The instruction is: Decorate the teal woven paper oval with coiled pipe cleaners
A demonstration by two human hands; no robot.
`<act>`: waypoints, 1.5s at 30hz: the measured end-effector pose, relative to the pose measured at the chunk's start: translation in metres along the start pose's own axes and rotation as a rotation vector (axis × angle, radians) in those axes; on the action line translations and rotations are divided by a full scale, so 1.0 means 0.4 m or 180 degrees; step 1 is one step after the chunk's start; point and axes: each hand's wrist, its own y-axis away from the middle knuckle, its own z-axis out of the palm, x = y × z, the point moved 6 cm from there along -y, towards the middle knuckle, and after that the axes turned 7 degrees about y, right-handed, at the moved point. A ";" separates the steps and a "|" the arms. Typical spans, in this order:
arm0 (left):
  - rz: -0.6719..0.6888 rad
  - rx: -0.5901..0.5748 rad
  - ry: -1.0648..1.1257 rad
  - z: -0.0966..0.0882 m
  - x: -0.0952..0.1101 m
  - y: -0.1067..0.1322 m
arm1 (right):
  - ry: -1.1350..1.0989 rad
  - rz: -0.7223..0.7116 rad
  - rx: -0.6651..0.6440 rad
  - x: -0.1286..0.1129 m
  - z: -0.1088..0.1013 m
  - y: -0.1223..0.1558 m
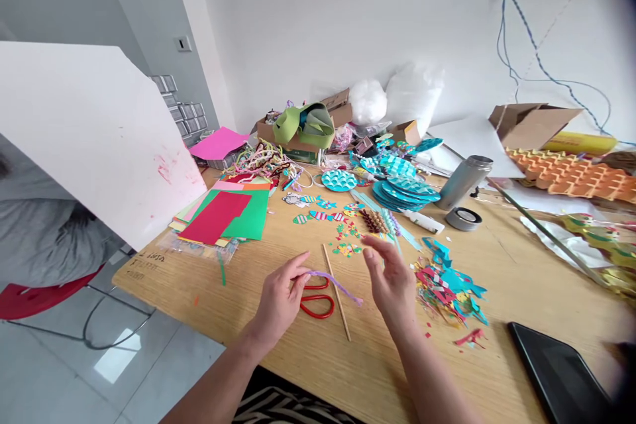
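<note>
"While you're standing closer than me, what has the left hand [278,293] got?"

"A purple fuzzy strip [334,277]. The thumb and forefinger are clamped together on one end, and the rest sags off toward the right hand [395,286]."

"Do the right fingers have the other end?"

"No, they're apart, thumb and forefinger curved with a gap between them. The strip's loose end hangs just to their left, not touching."

"And underneath?"

"A thin wooden stick [342,311] lies between the two hands, and the strip crosses above it. I can't tell whether they touch. Right beside the left fingers are red scissors [332,308]; I only see the handles, as the hand hides the rest."

"What's that bright litter on the surface [368,371]?"

"Just past the right fingers, to their right, a heap of blue and red scraps [450,281]. Ahead of both hands, between them, some small confetti [346,250], with striped paper fish [320,216] beyond it."

"And those coloured sheets?"

"Ahead and left of the left fingers: a red sheet [213,218] lying over a green one [253,212]. Farther out past the right fingers there's a stack of blue discs [405,195], then a steel flask [466,182]. The black phone [556,371] is well off to their right, nearer us."
</note>
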 end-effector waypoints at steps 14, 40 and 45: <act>0.0134 -0.0226 -0.0401 -0.013 0.044 -0.047 | -0.0302 0.0531 -0.1442 0.008 0.054 0.011; -0.1392 0.0046 0.0020 0.097 -0.117 -0.252 | -0.1774 0.1472 -0.0495 0.085 0.039 -0.007; -0.1191 0.0803 0.1068 0.069 -0.102 -0.255 | -0.1646 0.1398 -0.1195 0.061 0.075 0.010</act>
